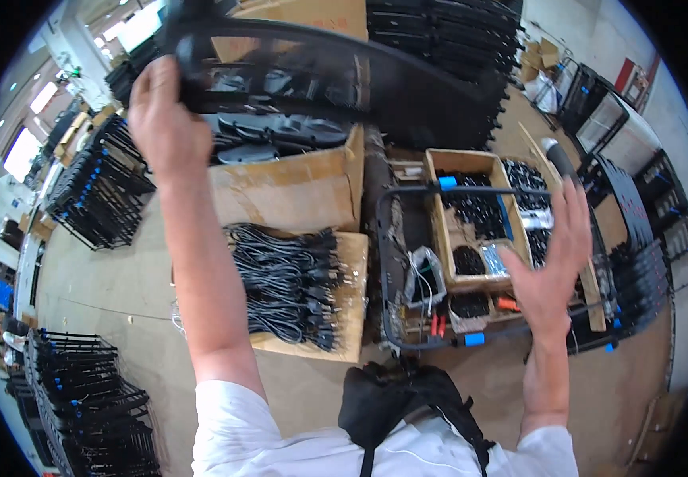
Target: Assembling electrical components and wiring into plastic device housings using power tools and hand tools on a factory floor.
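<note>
My left hand is closed around the left end of a long black panel with a rim and a see-through dark middle. The panel is raised across the far side of the view, above a cardboard box of black plastic parts. My right hand is open, thumb and fingers apart, over the right side of a black tube frame with blue bits on it. Just beyond its fingertips is a dark cylinder with a pale end; I cannot tell whether they touch.
Beneath the frame, a wooden tray holds small black parts. Bundled black cables lie on cardboard left of it. Black panels are stacked at the back. Stacks of black frames stand on the floor at left and at right.
</note>
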Motion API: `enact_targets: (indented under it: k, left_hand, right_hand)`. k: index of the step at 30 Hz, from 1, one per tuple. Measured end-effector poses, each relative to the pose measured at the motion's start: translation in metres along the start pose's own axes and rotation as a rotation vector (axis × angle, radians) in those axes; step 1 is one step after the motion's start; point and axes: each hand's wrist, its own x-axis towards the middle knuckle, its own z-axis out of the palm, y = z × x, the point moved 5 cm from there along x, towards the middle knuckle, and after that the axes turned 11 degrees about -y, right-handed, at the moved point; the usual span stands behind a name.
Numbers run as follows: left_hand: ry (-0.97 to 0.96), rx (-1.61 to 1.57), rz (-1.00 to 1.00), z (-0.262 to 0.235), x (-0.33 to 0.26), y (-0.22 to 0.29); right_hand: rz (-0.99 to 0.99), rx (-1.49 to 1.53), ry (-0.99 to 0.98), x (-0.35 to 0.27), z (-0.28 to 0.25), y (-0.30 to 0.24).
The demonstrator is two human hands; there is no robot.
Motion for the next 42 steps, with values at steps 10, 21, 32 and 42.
enact_targets:
  k: [10,21,32,42]
  left_hand:
    - [-0.272,0.454,-0.589,0.075,-0.188,-0.185]
    - [-0.340,0.692,-1.097,0.073,-0.534,-0.145]
    - [-0.291,0.889,-0.993,0.086,-0.536,-0.138]
    - [-1.439,0.610,-0.798,0.315,-0.587,-0.326]
  right_hand:
    - [0.570,1.006,-0.633,-0.174,0.213,0.012]
    - [0.939,1.089,-0.749,-0.216,0.337,-0.011]
    - [0.556,0.994,-0.740,-0.193,0.253,0.059]
    - [1.276,1.378,-1.318,-0.413,0.130,0.224]
